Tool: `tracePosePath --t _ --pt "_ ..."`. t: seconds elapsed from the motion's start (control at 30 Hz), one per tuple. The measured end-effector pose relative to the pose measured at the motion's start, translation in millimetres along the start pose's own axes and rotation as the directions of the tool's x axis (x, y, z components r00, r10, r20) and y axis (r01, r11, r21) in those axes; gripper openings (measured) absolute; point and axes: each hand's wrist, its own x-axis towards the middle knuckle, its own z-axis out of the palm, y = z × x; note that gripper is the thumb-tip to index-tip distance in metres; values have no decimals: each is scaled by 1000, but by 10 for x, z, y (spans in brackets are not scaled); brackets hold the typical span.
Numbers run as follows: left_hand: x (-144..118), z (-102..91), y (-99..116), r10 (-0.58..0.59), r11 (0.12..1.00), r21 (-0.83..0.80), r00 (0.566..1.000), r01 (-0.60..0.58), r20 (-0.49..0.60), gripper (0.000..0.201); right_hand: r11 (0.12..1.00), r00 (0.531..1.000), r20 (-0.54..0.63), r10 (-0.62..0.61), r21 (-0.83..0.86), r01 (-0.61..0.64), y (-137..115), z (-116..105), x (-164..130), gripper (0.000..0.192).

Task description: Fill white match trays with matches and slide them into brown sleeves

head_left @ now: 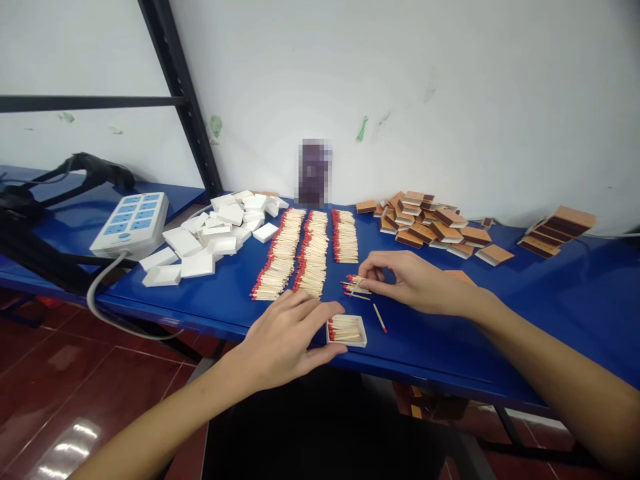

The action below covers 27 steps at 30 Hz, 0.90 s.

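My left hand (285, 337) lies flat on the blue tabletop (550, 300), fingers (320, 312) spread and grasping nothing; the thumb and forefinger rest against the left side of the tray (347, 331), a small white box tray filled with matches, red heads to the left. The tray sits close to the tabletop's near edge.

My right hand (415, 283) is just beyond and right of the tray, fingers curled and pinched on a small bunch (356, 285) of matches that rests on the tabletop. One loose match (379, 318) lies just right of the tray, apart from it.

Beyond the tray, three rows of matches (310, 253) run away from me toward the wall, side by side, heads red. Left of those rows, and well left of the tray, is a heap of empty white trays (215, 233). Further left still sits a white power strip (131, 223) with blue sockets, its grey cable drooping over the edge.

Beyond and right of the tray, near the wall, lies a pile of brown sleeves (425, 223), and a smaller stack (557, 230) well to the right of that. A blurred dark object (314, 172) stands against the wall behind the rows.
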Motion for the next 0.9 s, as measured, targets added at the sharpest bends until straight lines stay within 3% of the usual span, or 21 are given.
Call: tracePosePath --t 0.4,0.57,0.77,0.9 --pt "-5 9 0 -8 1000 -12 1000 8 -3 41 992 992 -129 -16 -128 -1 -38 -193 -63 25" --pt "-1 6 1 -9 1000 -18 1000 9 2 42 999 998 -51 -32 -36 30 -139 -97 -86 24" --pt "12 -11 18 -18 999 -40 1000 18 1 35 995 980 170 -99 20 97 -335 53 -124 22" --pt "-1 -13 29 -34 997 -64 999 34 -3 29 994 976 191 -107 23 105 -379 112 -114 19"
